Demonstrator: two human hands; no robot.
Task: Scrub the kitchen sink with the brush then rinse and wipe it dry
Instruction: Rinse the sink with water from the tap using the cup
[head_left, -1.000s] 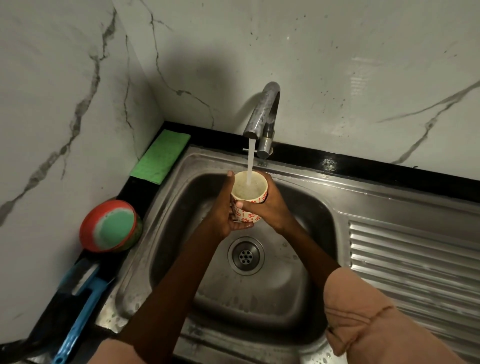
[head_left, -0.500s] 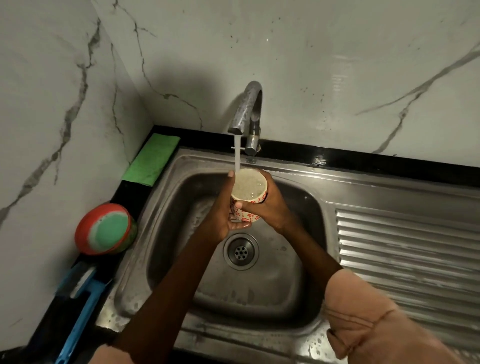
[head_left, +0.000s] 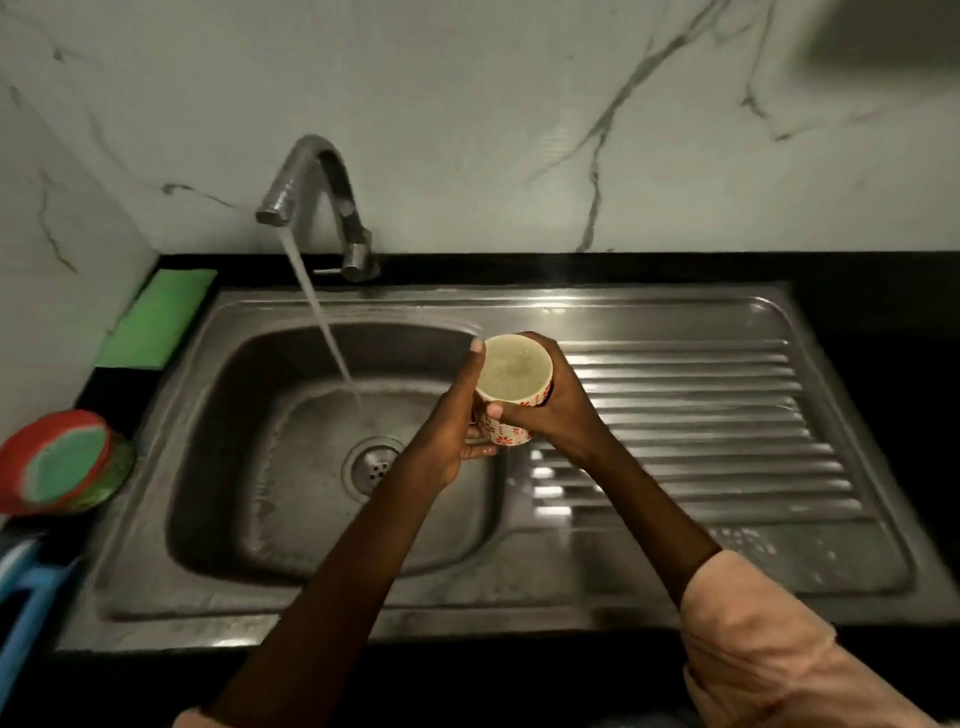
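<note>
A white cup with red flowers (head_left: 514, 379), full of water, is held upright over the right rim of the steel sink basin (head_left: 223, 415). My left hand (head_left: 452, 431) grips its left side and underside. My right hand (head_left: 550, 410) wraps round its right side, thumb across the front. The tap (head_left: 311, 176) runs, and its stream lands in the basin left of the drain (head_left: 374, 467). A blue-handled brush (head_left: 26, 608) lies on the counter at the far left edge, partly cut off.
A ribbed draining board (head_left: 701, 415) lies right of the basin. A green cloth (head_left: 156, 322) lies at the back left corner of the black counter. A red and green round container (head_left: 57, 462) stands left of the sink. Marble walls close in behind and on the left.
Both hands have carried the cup right, out from under the tap stream to the basin's right rim. Water now falls straight into the basin. The view has shifted right.
</note>
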